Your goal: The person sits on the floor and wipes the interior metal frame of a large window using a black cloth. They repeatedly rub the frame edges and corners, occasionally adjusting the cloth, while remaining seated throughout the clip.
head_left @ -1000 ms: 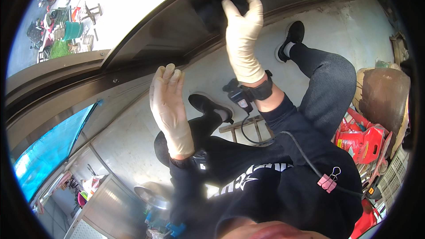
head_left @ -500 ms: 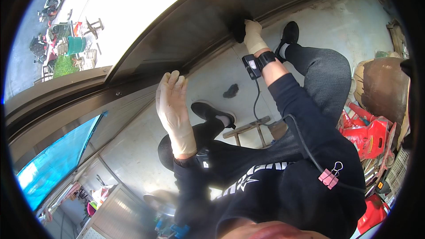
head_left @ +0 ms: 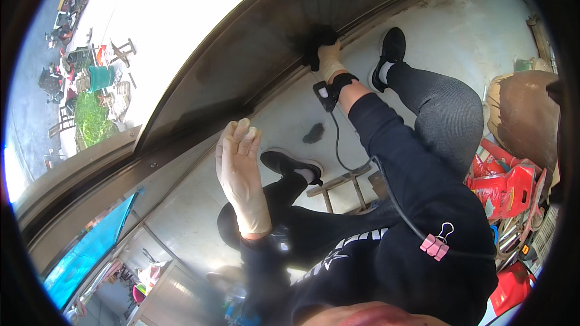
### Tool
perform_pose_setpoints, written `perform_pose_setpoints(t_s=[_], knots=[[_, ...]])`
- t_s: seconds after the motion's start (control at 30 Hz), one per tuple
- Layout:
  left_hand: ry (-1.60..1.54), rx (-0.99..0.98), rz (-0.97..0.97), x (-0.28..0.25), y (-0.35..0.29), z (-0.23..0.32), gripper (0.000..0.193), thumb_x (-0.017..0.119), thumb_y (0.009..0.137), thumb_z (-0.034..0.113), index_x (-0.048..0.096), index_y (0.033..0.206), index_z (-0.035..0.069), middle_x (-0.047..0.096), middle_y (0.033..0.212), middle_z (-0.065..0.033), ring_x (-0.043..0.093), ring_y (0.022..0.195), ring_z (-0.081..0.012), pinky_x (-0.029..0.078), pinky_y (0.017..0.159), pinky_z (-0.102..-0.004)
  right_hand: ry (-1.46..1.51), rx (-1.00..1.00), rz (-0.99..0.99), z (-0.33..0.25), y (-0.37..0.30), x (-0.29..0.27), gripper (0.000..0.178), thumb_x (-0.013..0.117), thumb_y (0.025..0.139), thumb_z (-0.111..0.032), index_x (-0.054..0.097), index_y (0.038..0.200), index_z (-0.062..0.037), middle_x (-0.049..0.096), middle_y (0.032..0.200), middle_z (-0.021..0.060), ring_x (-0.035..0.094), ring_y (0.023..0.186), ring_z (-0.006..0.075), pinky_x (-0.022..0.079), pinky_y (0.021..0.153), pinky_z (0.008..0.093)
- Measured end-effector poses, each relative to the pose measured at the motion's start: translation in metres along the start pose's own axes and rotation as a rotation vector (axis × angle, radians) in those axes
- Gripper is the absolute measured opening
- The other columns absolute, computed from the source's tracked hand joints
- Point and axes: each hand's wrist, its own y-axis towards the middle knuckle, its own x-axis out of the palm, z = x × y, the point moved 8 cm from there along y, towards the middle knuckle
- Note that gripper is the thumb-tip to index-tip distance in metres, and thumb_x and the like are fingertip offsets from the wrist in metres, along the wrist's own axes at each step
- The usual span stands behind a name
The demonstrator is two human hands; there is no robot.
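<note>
My right hand, in a pale glove, reaches far out and presses a dark cloth against the lower part of a large tinted glass pane. A black device is strapped to that wrist, and a cable runs from it back to my chest. My left hand, also gloved, is held up flat with nothing in it, just beside the metal window frame. Whether it touches the frame I cannot tell.
My feet in black shoes stand above a grey floor, with a wooden step under me. Red packages and a brown sack lie at the right. A pink clip hangs on my dark top.
My right hand has stretched farther away along the glass, carrying the dark cloth down toward the pane's lower edge. My left hand has stayed almost where it was.
</note>
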Motion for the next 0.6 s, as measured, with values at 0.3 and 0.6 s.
perform_pose_setpoints(t_s=[0.3,0.6], knots=[[0.032,-0.051,-0.019,0.016,0.0,-0.009,0.042,0.055,0.106,0.025,0.053,0.133,-0.006,0.062,0.128,-0.0213,0.062,0.115,-0.0282,0.042,0.112,-0.0467,1.168,-0.003,-0.111,-0.09,0.004,-0.022,0.041,0.047,0.098,-0.011,0.056,0.136,0.0,0.061,0.128,0.0205,0.058,0.117,0.0316,0.044,0.104,0.0359],[0.055,-0.133,-0.052,0.02,-0.001,-0.023,0.041,0.055,0.106,0.028,0.056,0.134,-0.002,0.063,0.13,-0.0176,0.061,0.118,-0.0267,0.044,0.111,-0.0442,0.585,-0.612,0.326,-0.151,0.003,-0.06,0.062,0.044,0.085,0.003,0.046,0.147,-0.0032,0.05,0.141,0.0192,0.05,0.127,0.0371,0.039,0.111,0.0403]])
